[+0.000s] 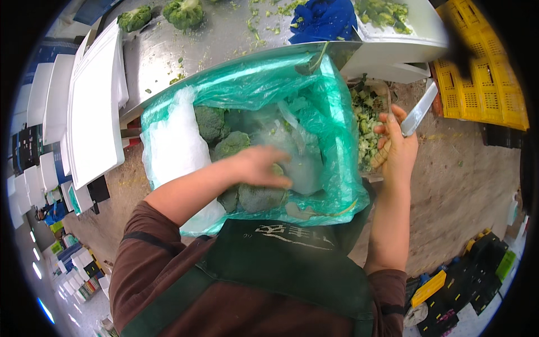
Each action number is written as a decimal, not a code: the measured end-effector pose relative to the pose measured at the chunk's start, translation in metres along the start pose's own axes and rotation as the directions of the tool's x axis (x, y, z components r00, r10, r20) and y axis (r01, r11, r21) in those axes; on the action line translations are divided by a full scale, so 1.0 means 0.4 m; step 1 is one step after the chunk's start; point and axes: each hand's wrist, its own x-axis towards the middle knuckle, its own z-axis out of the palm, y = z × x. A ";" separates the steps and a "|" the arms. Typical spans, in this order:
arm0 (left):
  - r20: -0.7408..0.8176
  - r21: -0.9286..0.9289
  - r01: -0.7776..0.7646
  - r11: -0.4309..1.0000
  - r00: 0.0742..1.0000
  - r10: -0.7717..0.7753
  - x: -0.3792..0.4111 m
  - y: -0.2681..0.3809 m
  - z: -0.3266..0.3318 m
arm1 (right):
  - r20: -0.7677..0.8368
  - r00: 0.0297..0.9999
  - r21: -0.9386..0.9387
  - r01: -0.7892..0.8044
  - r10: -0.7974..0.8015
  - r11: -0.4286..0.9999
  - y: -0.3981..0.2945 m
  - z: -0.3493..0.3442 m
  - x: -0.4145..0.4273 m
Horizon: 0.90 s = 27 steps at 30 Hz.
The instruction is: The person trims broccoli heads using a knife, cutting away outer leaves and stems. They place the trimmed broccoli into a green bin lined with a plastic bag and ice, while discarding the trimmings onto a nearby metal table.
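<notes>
My left hand (263, 166), blurred, reaches into a box lined with green plastic film (343, 126). Its fingers are apart over the broccoli heads (261, 197); whether it touches one is unclear. More broccoli (210, 122) lies along the left of the liner, beside a white sheet or wrap (174, 147). The liner's right part looks hazy, with few details visible. Off to the box's right, my right hand (400, 153) grips a knife (419, 109), its blade pointing up and away.
Beyond the box is a metal table (156, 54) with broccoli heads (183, 14), a blue cloth or bag (322, 21) and a white foam box (404, 44) of green pieces. Trimmings (366, 122) lie beneath my right hand. White foam boxes (94, 105) stand left, yellow crates (480, 67) right.
</notes>
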 end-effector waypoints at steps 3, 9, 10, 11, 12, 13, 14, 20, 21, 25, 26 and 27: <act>0.105 0.258 0.083 0.963 0.988 -0.113 -0.053 0.023 0.086 | -0.065 0.994 0.035 -0.081 0.083 0.996 0.031 -0.019 -0.049; -0.226 -0.077 -0.097 0.992 0.971 0.078 -0.114 -0.041 0.079 | 0.033 0.997 -0.033 -0.067 0.069 0.997 0.035 -0.010 -0.142; -0.345 -0.123 -0.131 0.984 0.935 0.081 -0.120 -0.038 0.056 | 0.089 0.993 -0.062 -0.073 0.079 0.995 0.041 -0.007 -0.162; -0.425 -0.136 -0.182 0.974 0.899 0.109 -0.126 -0.027 0.020 | 0.145 0.985 -0.091 -0.078 0.090 0.993 0.050 -0.003 -0.177; -0.461 -0.113 -0.274 0.955 0.866 0.194 -0.128 -0.001 -0.020 | 0.210 0.967 -0.152 -0.116 0.146 0.982 0.060 -0.004 -0.188; -0.499 -0.086 -0.358 0.930 0.823 0.270 -0.131 0.026 -0.056 | 0.290 0.940 -0.180 -0.131 0.180 0.975 0.065 0.003 -0.197; -0.501 -0.032 -0.468 0.883 0.772 0.391 -0.126 0.047 -0.088 | 0.330 0.928 -0.181 -0.120 0.175 0.976 0.092 0.011 -0.205; -0.705 -0.269 -0.652 0.709 0.635 0.316 -0.040 0.135 -0.126 | 0.301 0.941 0.269 -0.238 0.154 0.933 0.056 0.042 -0.236; -0.584 -0.701 -0.623 0.346 0.781 0.222 -0.023 0.169 -0.105 | 0.232 0.961 0.227 -0.201 0.148 0.953 0.062 0.039 -0.231; -0.476 -0.872 -0.478 -0.100 0.878 -0.048 0.074 0.222 -0.064 | 0.199 0.956 -0.153 0.246 -0.214 0.957 0.102 -0.016 -0.216; -0.443 -0.881 -0.453 -0.135 0.891 -0.102 0.091 0.226 -0.063 | 0.173 0.952 -0.217 0.285 -0.251 0.934 0.095 -0.033 -0.217; -0.431 -0.888 -0.443 -0.124 0.895 -0.114 0.102 0.229 -0.056 | 0.147 0.946 -0.283 0.319 -0.287 0.905 0.085 -0.051 -0.216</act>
